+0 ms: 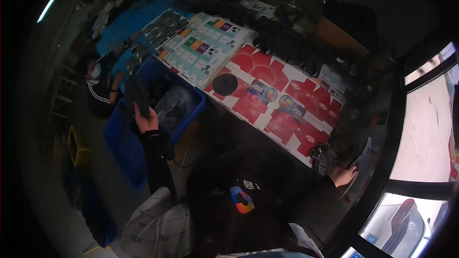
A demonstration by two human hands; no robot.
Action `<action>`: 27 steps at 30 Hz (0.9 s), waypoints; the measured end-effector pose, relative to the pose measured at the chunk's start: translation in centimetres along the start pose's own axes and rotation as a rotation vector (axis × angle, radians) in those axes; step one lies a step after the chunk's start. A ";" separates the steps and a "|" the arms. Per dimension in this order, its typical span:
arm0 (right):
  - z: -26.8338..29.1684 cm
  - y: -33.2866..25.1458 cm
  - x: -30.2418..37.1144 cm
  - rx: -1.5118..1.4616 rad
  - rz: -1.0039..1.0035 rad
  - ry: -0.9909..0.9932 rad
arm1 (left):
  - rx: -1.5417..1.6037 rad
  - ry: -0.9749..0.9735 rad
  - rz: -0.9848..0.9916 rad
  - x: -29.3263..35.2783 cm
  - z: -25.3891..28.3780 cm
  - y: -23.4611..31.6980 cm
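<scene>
My left hand [146, 120] is closed on a dark, flat, soft-looking piece [136, 94], which it holds up over the blue crate [193, 117]. Inside the crate lie dark pieces and a clear plastic bag [176, 101]. Far to the right, my right hand [343, 176] is stretched out past the table's corner, with its fingers closed at the lower end of a greyish flat piece [365, 156]. Dimness and blur there hide the kind of that piece. A black round disc [225, 84] rests on the table's near left part.
Red-and-white printed card sheets [296, 100] cover the table in front of me, beside a stack of pale green printed sheets [203, 48]. Dark pieces [287, 52] line the far edge. A co-worker [101, 83] is beyond the crate. A yellow crate [78, 145] stands left, windows right.
</scene>
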State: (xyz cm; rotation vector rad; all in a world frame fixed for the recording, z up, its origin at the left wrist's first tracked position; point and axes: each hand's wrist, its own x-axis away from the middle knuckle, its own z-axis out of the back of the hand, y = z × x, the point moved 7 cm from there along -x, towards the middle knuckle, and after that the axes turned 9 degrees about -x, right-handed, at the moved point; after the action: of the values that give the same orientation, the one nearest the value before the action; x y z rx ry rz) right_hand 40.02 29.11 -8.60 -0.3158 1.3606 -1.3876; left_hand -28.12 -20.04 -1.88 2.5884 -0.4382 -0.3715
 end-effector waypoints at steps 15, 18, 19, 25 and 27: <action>-36.2 -6.3 29.1 -0.261 -0.734 -1.151 | -1.116 0.063 0.875 6.1 8.8 -13.3; -40.2 -6.7 31.3 -0.536 -1.001 -1.173 | -1.249 0.083 0.905 3.9 10.5 -12.3; -41.0 -6.5 31.2 -0.516 -1.004 -1.166 | -1.159 0.062 0.925 3.4 10.7 -12.7; -43.4 -4.8 30.5 -0.428 -0.996 -1.112 | -1.180 0.106 1.000 0.8 12.5 -13.3; -44.0 -4.3 30.7 -0.453 -1.026 -1.111 | -1.146 0.069 0.981 -0.1 12.1 -13.9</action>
State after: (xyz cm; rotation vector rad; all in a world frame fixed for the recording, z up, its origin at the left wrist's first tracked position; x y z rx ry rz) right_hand -7.80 26.46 -33.08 -1.9562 0.4776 -1.2378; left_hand -28.96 -13.50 -19.13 1.0906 -1.0115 -0.0982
